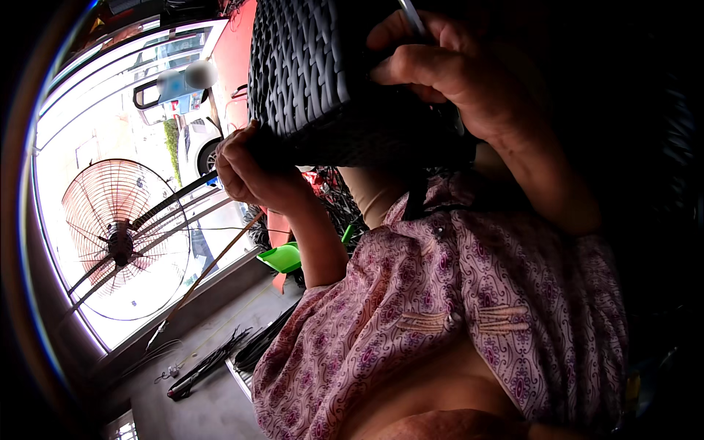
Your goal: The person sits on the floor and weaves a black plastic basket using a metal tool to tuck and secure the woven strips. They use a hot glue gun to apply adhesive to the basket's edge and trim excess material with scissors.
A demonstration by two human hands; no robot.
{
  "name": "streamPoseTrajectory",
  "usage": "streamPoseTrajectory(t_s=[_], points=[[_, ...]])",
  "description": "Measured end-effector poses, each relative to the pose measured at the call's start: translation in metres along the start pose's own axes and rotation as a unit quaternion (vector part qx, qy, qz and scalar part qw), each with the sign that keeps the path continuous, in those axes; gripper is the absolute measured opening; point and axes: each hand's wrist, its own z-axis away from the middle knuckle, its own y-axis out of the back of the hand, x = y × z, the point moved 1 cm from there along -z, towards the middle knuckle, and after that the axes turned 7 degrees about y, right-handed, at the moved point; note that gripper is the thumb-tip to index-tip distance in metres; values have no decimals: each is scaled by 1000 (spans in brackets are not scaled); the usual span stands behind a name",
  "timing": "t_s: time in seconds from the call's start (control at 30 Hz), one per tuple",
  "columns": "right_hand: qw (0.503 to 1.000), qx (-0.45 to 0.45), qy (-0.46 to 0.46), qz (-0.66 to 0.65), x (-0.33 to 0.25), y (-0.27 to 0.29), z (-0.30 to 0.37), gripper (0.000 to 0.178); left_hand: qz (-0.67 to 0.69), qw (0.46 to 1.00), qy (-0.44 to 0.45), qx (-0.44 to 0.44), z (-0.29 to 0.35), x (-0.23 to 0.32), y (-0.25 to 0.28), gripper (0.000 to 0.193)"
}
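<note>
A black woven wicker piece [301, 66], box-like with a rounded edge, is held up in front of me at the top. My left hand [253, 170] is curled closed against its lower left corner; what the fingers pinch is hidden. At the piece's right side, my right hand [447, 70] has its thumb and fingers closed around a slim metal tool [413, 16]. The tool's shaft sticks up past the fingers, and its tip is out of view. Deep shadow covers the underside of the wicker.
A large round fan [121, 238] stands at the left before a bright opening, with a parked car [198, 143] outside. Below lie a green dustpan [281, 257], a thin stick [209, 271] and bundles of black strips [209, 370] on the grey floor [213, 411].
</note>
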Motion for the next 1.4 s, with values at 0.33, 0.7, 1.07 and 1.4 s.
streamPoseTrajectory(t_s=[0.33,0.7,1.07,1.4], points=[[995,50,30,84,-24,-17,7,34,32,999,-4,-12,-3,-3,-2,28],[963,155,76,207,-20,14,13,25,-60,991,-48,-108,4,-29,-22,33],[942,70,164,284,-34,11,50,54,99,995,-6,-4,32,-49,-20,14],[780,-45,230,581,-52,-17,52,28,151,985,58,58,44,-68,-19,9]])
